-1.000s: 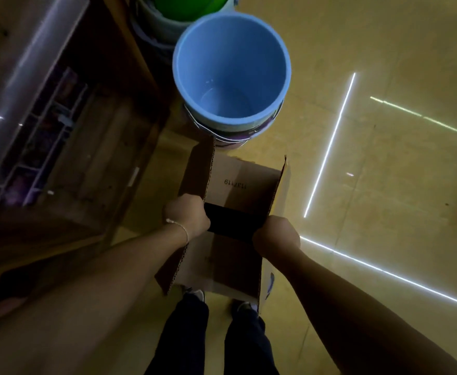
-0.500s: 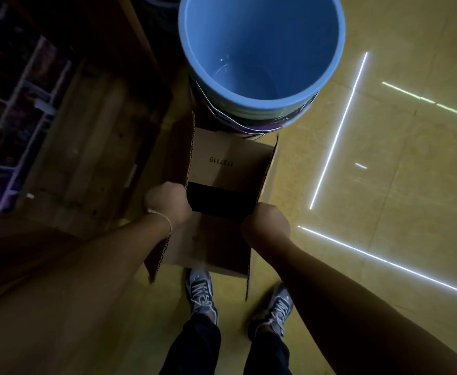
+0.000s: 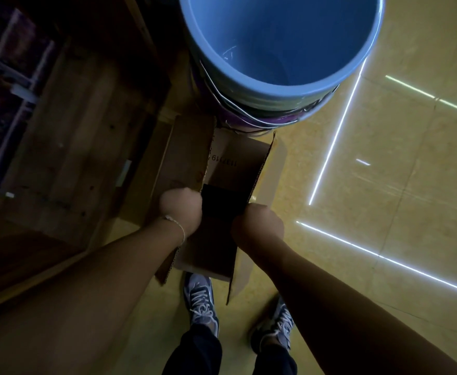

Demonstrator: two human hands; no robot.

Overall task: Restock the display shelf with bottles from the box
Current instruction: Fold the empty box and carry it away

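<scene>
Left hand (image 3: 180,209) and right hand (image 3: 258,224) grip the sides of the open box (image 3: 235,158); inside too dark to tell; restocking seems unstarted

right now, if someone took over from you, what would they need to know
Left hand and right hand each grip a side wall of the cardboard box, fingers curled over the edges.
The box is carried with its flaps open, just short of the blue bucket. The wooden shelf is on the left.
Done: no bottles seen; the box interior is too dark to tell.
Left: set the box down, move bottles to the shelf.
</scene>
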